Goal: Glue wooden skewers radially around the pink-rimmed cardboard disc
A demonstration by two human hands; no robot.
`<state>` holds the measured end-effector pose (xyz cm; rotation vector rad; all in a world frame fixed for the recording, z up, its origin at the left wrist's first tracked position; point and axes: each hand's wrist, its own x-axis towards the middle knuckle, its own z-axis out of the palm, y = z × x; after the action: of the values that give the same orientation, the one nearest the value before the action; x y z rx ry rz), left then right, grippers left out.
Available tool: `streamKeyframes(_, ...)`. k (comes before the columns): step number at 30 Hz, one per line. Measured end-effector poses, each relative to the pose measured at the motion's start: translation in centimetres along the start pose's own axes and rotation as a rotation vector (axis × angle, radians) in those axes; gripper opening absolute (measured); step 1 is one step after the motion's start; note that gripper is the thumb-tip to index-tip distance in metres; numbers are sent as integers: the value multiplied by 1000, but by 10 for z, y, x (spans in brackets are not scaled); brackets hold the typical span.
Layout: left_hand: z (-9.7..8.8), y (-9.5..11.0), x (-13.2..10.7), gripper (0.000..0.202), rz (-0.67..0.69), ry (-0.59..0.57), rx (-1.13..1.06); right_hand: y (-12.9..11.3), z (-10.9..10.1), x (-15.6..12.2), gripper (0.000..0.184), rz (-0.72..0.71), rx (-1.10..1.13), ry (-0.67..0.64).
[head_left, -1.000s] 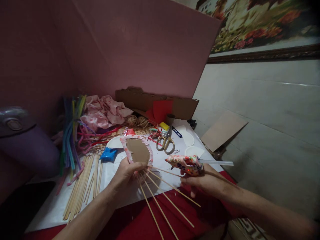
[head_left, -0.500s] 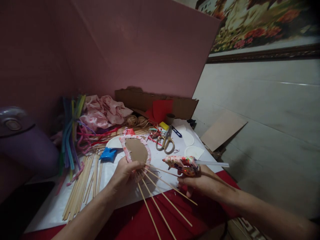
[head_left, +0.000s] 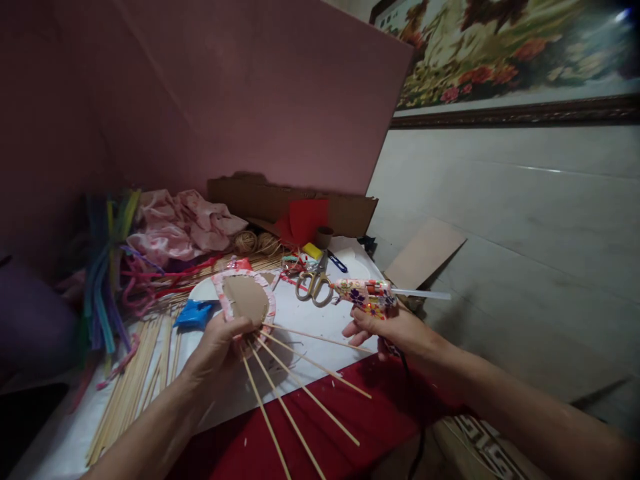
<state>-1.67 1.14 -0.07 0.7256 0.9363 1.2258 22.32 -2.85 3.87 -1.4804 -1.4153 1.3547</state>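
Stood as a red-topped table (head_left: pixel 387 381), partly covered by a large white paper sheet (head_left: pixel 295 319); carried loose, thin tan wooden sticks (head_left: pixel 131 377) at left, gold-handled metal scissors (head_left: pixel 315 283) farther back, and tiny white scraps (head_left: pixel 245 441) along its bare red front.

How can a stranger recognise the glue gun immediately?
Start at the white sheet; near its right edge, find the right hand. It holds the glue gun, whose flower-patterned body and protruding translucent stick set it apart from the gold-handled scissors.
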Motion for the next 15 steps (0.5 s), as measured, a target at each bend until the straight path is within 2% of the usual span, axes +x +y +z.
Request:
streamKeyframes(4, 2, 0, 1, 37, 4, -6, -18, 0, -7, 1, 29, -34, -64, 8)
streamKeyframes(7, 3, -1, 0, 36, -19, -25, -6, 2, -8, 3, 22, -72, -194, 13)
streamKeyframes(10, 2, -3, -2, 32, -17, -68, 12, 1, -6, 3, 23, -135, -376, -6)
streamKeyframes(15, 2, -5, -7, 32, -48, -148, 57, -11, 8, 4, 34, -402, -620, -124)
